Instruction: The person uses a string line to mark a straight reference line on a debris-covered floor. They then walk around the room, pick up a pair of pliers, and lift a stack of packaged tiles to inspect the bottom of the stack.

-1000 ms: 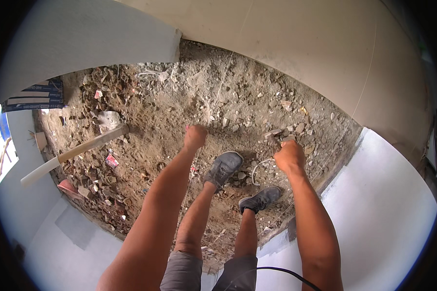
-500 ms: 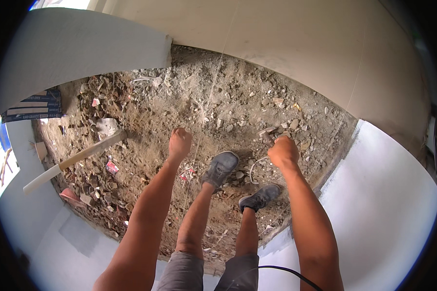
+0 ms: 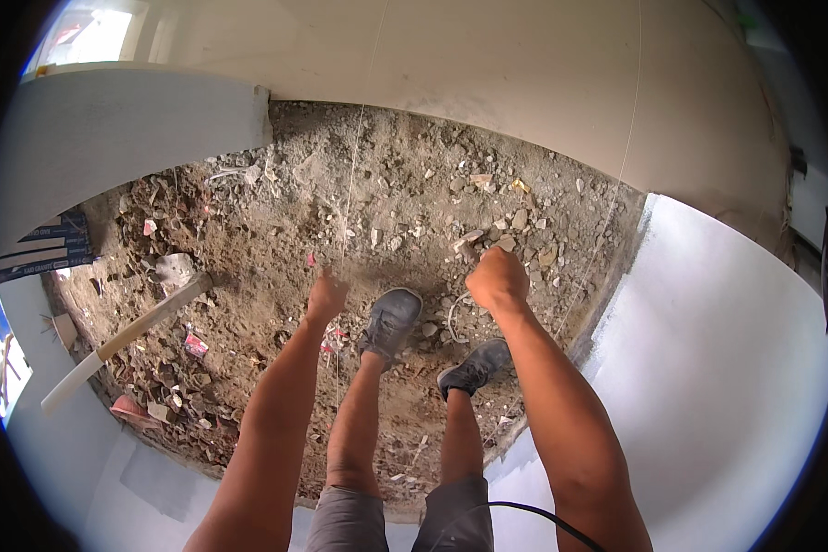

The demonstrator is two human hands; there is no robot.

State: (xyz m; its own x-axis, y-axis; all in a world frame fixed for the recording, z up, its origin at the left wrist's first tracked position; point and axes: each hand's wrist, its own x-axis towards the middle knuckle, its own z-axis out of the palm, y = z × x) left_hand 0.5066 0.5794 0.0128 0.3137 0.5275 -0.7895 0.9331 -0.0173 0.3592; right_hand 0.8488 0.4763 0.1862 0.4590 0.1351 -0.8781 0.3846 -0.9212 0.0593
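My left hand [image 3: 327, 296] is closed above the rubble, beside a thin white string [image 3: 353, 175] that runs down across the view. What its fingers hold, if anything, is hidden. To the right, my right hand [image 3: 497, 279] makes a fist over small stones near a pale loop of cord [image 3: 454, 317]; its contents are hidden too. A faint dark smear crosses the ground between both hands, too blurred to name. My grey shoes, the left shoe [image 3: 394, 320] and the right shoe [image 3: 474, 366], stand on the rubble just below.
A long-handled tool with a pale wooden shaft [image 3: 143, 331] leans at the left, its head in the dirt. Blue boxes [image 3: 51, 247] lie at far left. A second string [image 3: 627, 138] runs at right. Grey wall [image 3: 129, 120], beige wall [image 3: 488, 55] and white wall [image 3: 690, 350] enclose the rubble.
The view has shifted, so the surroundings sit further left. My right hand has turned; the short dark thing that stuck out of it no longer shows. My left hand is slightly lower.
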